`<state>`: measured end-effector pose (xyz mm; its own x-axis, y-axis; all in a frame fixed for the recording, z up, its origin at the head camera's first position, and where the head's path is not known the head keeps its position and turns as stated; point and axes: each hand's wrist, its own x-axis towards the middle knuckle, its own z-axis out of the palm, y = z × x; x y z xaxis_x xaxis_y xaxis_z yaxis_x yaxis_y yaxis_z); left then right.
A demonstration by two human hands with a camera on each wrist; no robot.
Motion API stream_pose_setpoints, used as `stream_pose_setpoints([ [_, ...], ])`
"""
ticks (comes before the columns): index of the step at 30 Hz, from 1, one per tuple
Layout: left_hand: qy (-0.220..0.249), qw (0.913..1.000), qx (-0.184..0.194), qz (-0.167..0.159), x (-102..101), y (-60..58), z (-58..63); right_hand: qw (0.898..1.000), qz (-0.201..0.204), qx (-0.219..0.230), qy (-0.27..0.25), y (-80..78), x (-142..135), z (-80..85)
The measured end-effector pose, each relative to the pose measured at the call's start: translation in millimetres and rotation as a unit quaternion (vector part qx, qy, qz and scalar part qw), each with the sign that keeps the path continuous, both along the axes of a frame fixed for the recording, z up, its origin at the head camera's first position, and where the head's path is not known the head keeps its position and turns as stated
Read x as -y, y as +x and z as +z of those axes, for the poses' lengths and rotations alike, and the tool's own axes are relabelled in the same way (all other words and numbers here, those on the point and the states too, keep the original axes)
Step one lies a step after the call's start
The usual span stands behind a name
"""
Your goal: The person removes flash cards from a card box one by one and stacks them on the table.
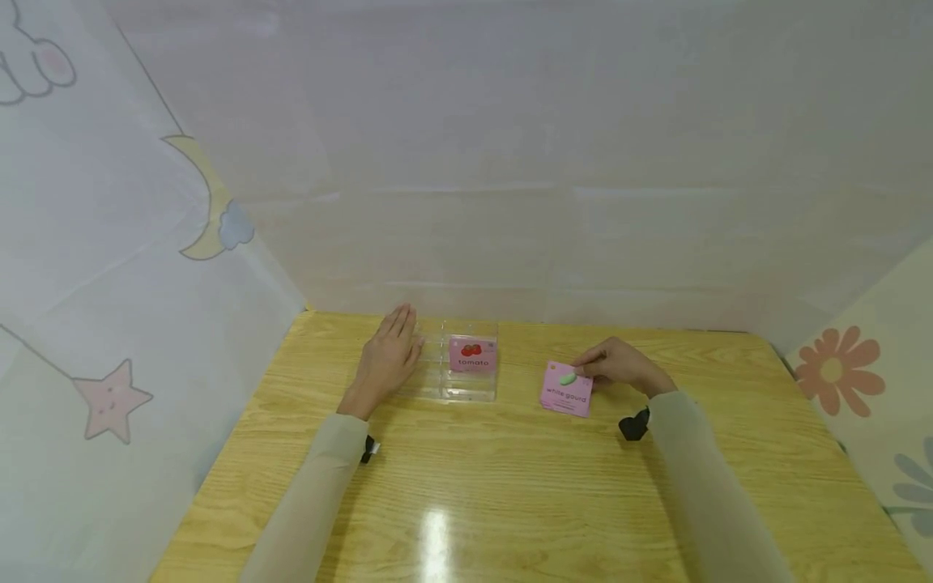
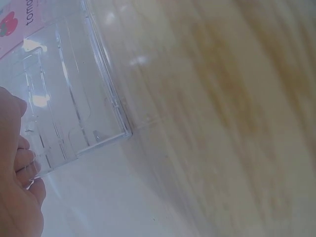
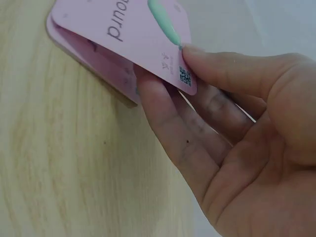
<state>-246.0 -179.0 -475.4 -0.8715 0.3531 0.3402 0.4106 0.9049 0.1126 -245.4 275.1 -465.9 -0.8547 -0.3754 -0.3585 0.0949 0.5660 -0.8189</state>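
Tray (image 1: 441, 366) lies partly hidden by the straight-fingered left hand (image 1: 388, 355); right hand (image 1: 618, 363) pinches white gourd card (image 1: 564, 398).

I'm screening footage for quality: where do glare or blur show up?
Head view: a glare streak on the wooden table, low in frame; left wrist view: hazy, wood grain smeared, glints on the clear divided tray; right wrist view: white gourd card lettering legible, wood grain softer.

The left sleeve (image 1: 309, 494) and right sleeve (image 1: 710, 478) were long, plain and pale greyish beige, ending at the wrists; the left hand (image 1: 388, 356) and right hand (image 1: 615, 367) were bare. A small black wrist piece (image 1: 366, 452) with a white tab (image 1: 375, 448) edged the left sleeve; a bulkier, angular black wrist piece (image 1: 633, 425) edged the right.
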Motion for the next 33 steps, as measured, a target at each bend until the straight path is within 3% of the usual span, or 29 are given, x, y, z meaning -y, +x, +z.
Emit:
stream_pose_setpoints([
  [8, -0.004, 1.0, 0.0, 0.001, -0.4, 0.5, 0.9, 0.999, -0.006, -0.027, 0.04, -1.6, 3.3, -8.6],
  [16, -0.009, 1.0, 0.0, 0.003, -0.8, 1.4, 1.4, 0.998, -0.023, -0.037, 0.049, -0.5, 8.0, -15.6],
  [33, -0.008, 1.0, 0.003, -0.002, 1.9, -0.2, -0.1, 0.993, -0.024, -0.074, 0.087, 1.3, 15.2, -15.4],
])
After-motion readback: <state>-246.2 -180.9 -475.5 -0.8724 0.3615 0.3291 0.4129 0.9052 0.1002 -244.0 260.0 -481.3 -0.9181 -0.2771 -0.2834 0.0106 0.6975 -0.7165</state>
